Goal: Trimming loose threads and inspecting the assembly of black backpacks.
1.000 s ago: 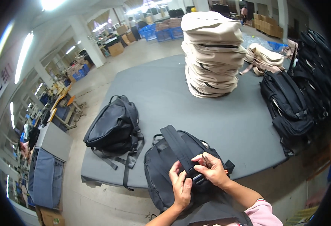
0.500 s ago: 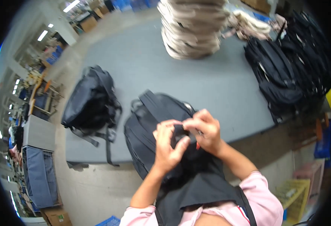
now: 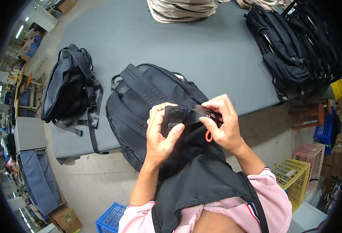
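A black backpack lies at the table's near edge, against my apron. My left hand is closed on a black strap end, pinched between thumb and fingers, its stitched patch facing up. In my right hand is a pair of thread snips, dark-handled with an orange loop hanging below. The blades point left toward the strap end, a small gap away; they look blurred.
Another black backpack stands at the table's left, straps trailing over the edge. Several black backpacks are piled at the right. A stack of beige pieces sits at the far side. Yellow crate and blue crate stand on the floor.
My hands have moved apart, so the strap end now shows in my left hand and the snips in my right. The view has shifted, bringing the table's far items higher.
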Tool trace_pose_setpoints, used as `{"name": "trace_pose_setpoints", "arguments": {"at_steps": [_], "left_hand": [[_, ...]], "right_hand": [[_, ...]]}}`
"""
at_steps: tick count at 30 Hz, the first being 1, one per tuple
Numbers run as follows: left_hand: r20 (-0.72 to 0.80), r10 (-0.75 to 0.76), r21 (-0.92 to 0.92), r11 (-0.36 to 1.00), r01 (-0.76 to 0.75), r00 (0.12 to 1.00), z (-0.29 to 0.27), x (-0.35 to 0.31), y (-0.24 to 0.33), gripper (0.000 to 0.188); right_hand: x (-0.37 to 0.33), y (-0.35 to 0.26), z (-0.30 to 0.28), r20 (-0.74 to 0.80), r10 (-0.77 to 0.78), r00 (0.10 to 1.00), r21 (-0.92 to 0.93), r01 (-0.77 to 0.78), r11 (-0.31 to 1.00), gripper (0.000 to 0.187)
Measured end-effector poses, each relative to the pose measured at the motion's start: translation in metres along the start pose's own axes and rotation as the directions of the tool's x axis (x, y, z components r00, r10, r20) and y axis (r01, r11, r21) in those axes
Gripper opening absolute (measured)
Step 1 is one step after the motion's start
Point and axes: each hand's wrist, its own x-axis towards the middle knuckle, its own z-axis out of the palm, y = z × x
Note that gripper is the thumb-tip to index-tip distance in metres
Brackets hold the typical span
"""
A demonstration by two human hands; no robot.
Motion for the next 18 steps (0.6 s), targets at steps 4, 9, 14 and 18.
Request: {"name": "trace_pose_setpoints", "arguments": {"at_steps": [4,9,14,18], "left_hand": [[-0.004,-0.032,-0.001,0.999,0.032,0.999,0.0019,-0.0011,0.0017,0.034],[0.020,0.073,0.245,0.967,-0.076,0.997,0.0047,-0.0002,0.0006,0.036],[0.012,0.010,0.201,0.980,-0.012,1.000,0.0052,-0.0020,0.0030,0.036],[0.007,0.029,0.171,0.985,-0.029,1.000,0.0065,-0.0044,0.0004,0.036]], "right_hand": [[0.0037,0.0012,-0.0006,0.075,-0.092,0.993,-0.073,0.098,0.992,0.021],[0.0062,0.0021,0.0062,0.076,-0.169,0.983,-0.176,0.180,0.968,0.021],[0.0063,0.0009,0.0078,0.061,-0.275,0.960,-0.269,0.281,0.921,0.024],[0.0009,0.0055,0.0064,0.033,-0.247,0.968,-0.204,0.249,0.947,0.021]]}}
